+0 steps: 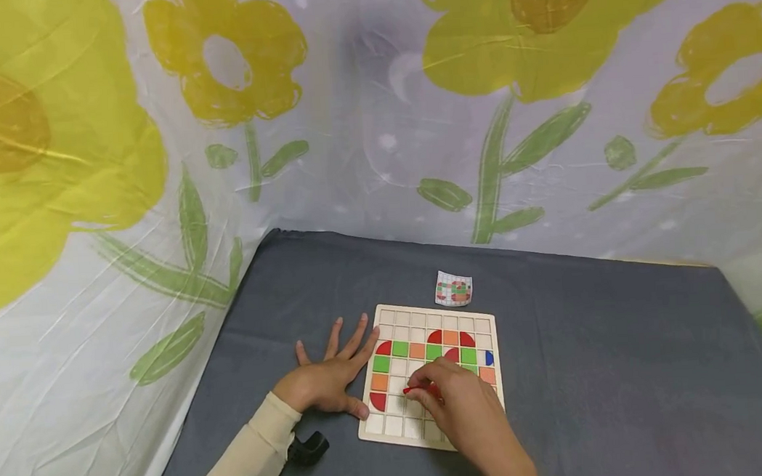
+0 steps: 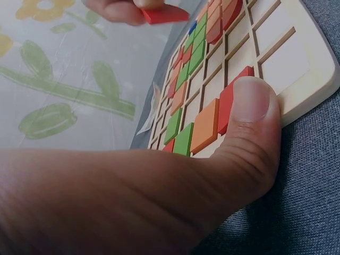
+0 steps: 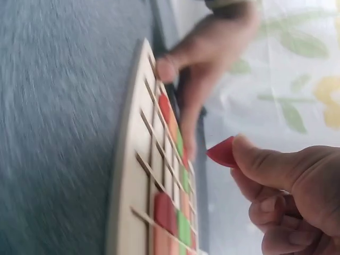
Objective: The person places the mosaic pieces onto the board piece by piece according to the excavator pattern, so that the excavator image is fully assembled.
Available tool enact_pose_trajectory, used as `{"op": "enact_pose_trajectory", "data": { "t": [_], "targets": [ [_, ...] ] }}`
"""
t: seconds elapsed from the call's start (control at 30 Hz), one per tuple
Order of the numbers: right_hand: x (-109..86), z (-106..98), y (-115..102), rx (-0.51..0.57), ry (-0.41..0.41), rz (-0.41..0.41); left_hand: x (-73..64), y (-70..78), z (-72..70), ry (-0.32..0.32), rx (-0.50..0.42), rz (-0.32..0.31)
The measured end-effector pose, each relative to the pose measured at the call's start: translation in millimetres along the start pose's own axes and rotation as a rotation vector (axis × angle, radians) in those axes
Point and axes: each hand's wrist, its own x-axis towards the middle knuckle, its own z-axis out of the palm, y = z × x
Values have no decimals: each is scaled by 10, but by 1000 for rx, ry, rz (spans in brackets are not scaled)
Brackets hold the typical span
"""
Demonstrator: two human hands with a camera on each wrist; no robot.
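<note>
A wooden grid board (image 1: 393, 428) lies on the dark cloth, with red, green, orange and blue pieces in some of its square cells. My right hand (image 1: 463, 400) pinches a red piece with a curved edge (image 3: 222, 152) between thumb and fingers, held above the board. Part of the board lies hidden under that hand in the head view. My left hand (image 1: 327, 379) rests at the board's left side, fingers spread. Its thumb (image 2: 252, 101) touches the board's edge beside a red quarter-round piece (image 1: 378, 401).
Behind the board lies a small printed card (image 1: 453, 289) with a coloured grid pattern. A black object (image 1: 310, 448) is by the left wrist. The dark cloth (image 1: 625, 369) covers the table, and a flower-printed curtain (image 1: 363, 159) hangs behind it.
</note>
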Motion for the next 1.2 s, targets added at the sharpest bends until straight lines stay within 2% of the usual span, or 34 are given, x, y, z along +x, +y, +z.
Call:
{"op": "enact_pose_trajectory", "data": {
  "t": [0.2,0.43,0.63,0.87,1.2],
  "targets": [
    [41,168,-49,34,-33,-40,-91,123,-110,-15,-6,-30],
    [62,288,-53,12,-52,-54,-85,110,-106,-19,6,-42],
    [70,313,-46,17,-101,-15,-51,50,-56,-7,-1,-15],
    [63,336,-46,-23,-134,13,-111,159,-121,-13,12,-35],
    [72,374,-67,-77,-134,-35,-104,149,-118,-10,10,-33]
  ]
}}
